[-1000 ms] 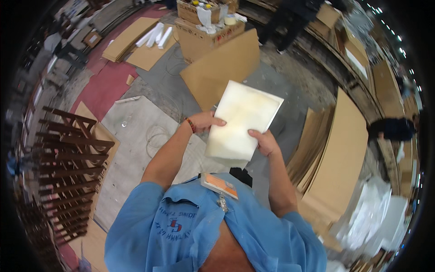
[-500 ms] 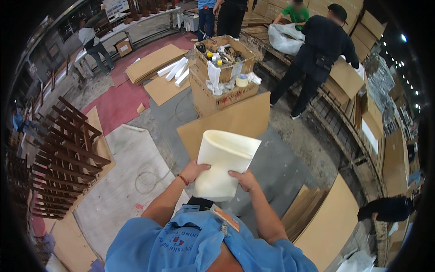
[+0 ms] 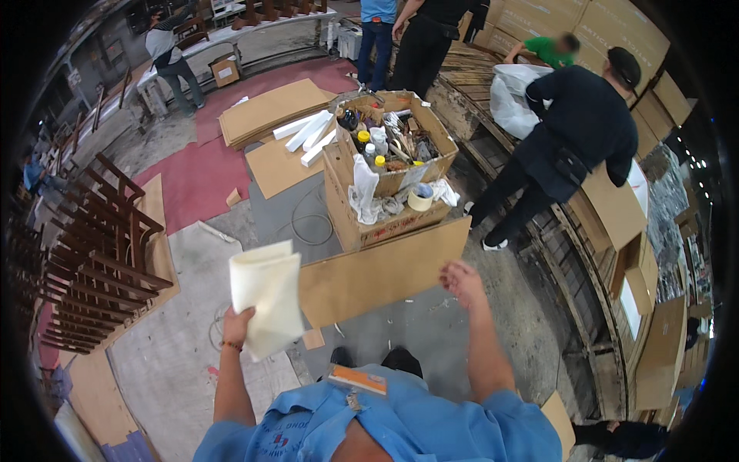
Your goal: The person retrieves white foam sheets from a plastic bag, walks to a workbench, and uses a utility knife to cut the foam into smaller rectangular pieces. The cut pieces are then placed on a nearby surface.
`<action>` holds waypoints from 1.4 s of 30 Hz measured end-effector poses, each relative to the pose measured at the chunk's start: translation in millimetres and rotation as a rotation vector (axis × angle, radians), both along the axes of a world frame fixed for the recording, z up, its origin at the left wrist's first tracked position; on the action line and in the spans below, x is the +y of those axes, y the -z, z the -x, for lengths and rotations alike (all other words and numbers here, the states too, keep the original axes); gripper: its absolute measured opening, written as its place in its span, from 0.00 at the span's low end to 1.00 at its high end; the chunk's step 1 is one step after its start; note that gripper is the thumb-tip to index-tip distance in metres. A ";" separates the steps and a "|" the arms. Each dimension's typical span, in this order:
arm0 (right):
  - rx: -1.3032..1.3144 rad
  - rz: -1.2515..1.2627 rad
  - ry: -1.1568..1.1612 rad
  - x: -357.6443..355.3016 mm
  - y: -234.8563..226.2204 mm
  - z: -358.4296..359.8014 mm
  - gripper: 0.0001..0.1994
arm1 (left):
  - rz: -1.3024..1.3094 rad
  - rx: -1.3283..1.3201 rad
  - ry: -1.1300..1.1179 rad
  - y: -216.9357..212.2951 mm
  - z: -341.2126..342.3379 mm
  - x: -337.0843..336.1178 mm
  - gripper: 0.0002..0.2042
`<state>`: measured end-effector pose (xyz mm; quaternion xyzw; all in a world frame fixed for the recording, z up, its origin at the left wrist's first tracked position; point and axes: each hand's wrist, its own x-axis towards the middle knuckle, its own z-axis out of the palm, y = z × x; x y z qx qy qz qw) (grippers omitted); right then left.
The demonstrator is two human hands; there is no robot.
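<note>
Cardboard panel [image 3: 377,275] propped on edge before an open box [image 3: 396,183]. Folded foam sheet [image 3: 265,296] held up at the panel's left end. Left hand [image 3: 237,327] pinches its left edge, thumb in front; with one-sided support, folds may spring open or slip. Right hand [image 3: 462,282] loosely curled near panel's right end; can't tell whether fingertips meet.

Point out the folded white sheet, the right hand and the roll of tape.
Folded white sheet [image 3: 266,299]: head view, middle of its front face.
Right hand [image 3: 463,283]: head view, middle of the hand.
Roll of tape [image 3: 419,203]: head view, the pale outer side below its opening.
</note>
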<state>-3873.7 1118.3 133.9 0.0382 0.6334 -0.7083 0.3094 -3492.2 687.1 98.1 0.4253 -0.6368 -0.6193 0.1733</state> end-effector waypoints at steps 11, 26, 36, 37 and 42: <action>1.008 -0.392 -0.190 -293.9 14.8 380.0 0.14 | 0.195 -0.539 -0.639 21.2 -116.4 254.3 0.20; 1.270 -0.579 -0.654 -457.7 39.9 481.2 0.15 | -0.223 -1.306 -0.555 -2.8 -61.7 417.9 0.34; 1.367 -0.711 -0.910 -407.1 47.5 468.5 0.20 | -0.285 -1.253 -0.506 11.8 -30.7 413.5 0.33; 1.345 -0.723 -0.923 -407.1 50.8 465.5 0.21 | -0.288 -1.256 -0.500 14.1 -27.9 407.7 0.33; 1.235 -0.720 -0.831 -420.5 72.1 452.2 0.23 | -0.296 -1.287 -0.467 19.4 -15.9 384.8 0.33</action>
